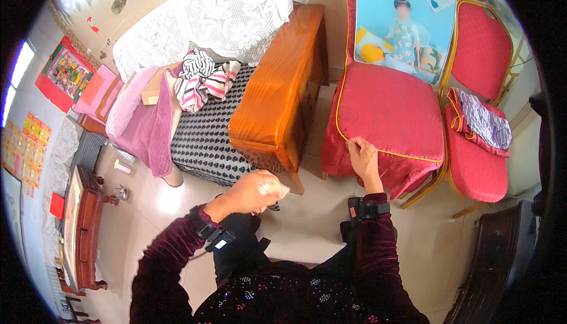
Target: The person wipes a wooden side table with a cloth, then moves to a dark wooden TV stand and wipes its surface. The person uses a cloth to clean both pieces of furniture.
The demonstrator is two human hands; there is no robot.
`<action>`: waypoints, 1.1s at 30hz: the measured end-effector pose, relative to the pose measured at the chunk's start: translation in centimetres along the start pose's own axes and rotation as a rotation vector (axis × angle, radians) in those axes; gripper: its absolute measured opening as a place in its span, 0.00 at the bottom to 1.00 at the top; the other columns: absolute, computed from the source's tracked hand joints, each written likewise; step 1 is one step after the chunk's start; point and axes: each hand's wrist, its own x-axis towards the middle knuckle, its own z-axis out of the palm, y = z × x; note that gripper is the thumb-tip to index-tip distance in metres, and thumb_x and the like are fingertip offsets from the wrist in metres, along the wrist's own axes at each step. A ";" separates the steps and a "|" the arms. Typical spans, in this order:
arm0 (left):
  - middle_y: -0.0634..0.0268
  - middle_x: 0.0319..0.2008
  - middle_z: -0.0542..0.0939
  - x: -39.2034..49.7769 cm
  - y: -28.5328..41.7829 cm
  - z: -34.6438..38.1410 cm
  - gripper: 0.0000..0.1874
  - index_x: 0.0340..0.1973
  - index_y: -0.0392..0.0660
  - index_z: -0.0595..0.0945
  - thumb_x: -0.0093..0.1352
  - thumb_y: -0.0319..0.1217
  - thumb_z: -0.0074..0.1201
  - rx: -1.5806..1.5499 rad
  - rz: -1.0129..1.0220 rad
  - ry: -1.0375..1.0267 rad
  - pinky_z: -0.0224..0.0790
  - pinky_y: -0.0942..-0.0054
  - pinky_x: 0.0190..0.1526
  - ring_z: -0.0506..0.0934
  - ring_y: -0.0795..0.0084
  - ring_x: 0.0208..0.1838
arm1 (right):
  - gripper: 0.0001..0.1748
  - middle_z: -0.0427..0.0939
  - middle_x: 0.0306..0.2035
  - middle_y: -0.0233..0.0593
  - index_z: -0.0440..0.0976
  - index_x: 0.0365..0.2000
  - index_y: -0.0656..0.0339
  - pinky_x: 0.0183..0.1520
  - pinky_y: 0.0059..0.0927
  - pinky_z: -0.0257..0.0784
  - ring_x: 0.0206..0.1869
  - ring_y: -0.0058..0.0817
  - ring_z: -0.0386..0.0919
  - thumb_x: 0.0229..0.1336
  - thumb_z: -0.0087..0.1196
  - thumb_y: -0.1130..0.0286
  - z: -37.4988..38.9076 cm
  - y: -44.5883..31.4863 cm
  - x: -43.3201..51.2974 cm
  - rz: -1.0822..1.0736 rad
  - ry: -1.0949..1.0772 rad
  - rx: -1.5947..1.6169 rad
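A red fabric chair cover (390, 111) with yellow piping (407, 156) is draped over the chair in front of me. At the front left corner of the seat, my right hand (365, 160) pinches the cover's edge by the piping. Below that edge the skirt hangs in folds, and a golden chair leg (418, 191) shows at its right. My left hand (261, 191) hovers over the floor near the wooden side table, fingers curled and blurred. Whether it holds something small cannot be made out. A large photo print (403, 18) leans against the covered backrest.
The glossy wooden side table (283, 71) stands left of the chair. Beyond it is a sofa (212, 147) with striped cloths (206, 80). To the right, an uncovered red chair (478, 164) carries a folded striped cloth (485, 120). A dark wooden cabinet (487, 253) stands lower right.
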 end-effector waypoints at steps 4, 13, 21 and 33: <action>0.56 0.51 0.81 0.0 -0.5 -0.1 0.18 0.51 0.37 0.79 0.72 0.36 0.48 -1.116 0.136 0.094 0.69 0.62 0.60 0.77 0.61 0.58 | 0.12 0.81 0.27 0.44 0.78 0.39 0.64 0.34 0.33 0.73 0.27 0.34 0.79 0.66 0.54 0.65 1.7 -3.3 0.0 0.116 -0.122 0.294; 0.57 0.72 0.62 1.8 2.6 2.2 0.35 0.71 0.40 0.62 0.75 0.50 0.35 -1.373 0.463 0.310 0.48 0.63 0.74 0.60 0.61 0.74 | 0.36 0.62 0.67 0.52 0.54 0.68 0.66 0.69 0.37 0.58 0.67 0.41 0.63 0.67 0.55 0.64 6.0 -19.5 -6.4 -0.152 -0.090 0.439; 0.46 0.75 0.53 4.1 0.5 -3.8 0.36 0.72 0.33 0.52 0.77 0.39 0.46 -0.378 0.627 0.471 0.39 0.63 0.75 0.50 0.58 0.78 | 0.26 0.66 0.67 0.44 0.59 0.65 0.65 0.70 0.41 0.62 0.67 0.36 0.68 0.71 0.40 0.66 2.9 -20.2 2.8 0.461 -0.229 1.715; 0.55 0.61 0.72 9.9 -9.4 -15.6 0.20 0.58 0.37 0.73 0.70 0.22 0.54 -0.429 0.161 0.653 0.66 0.67 0.60 0.73 0.66 0.61 | 0.28 0.64 0.65 0.53 0.74 0.57 0.59 0.71 0.54 0.53 0.70 0.54 0.59 0.59 0.58 0.57 10.3 -14.9 17.8 -0.518 -0.333 -0.429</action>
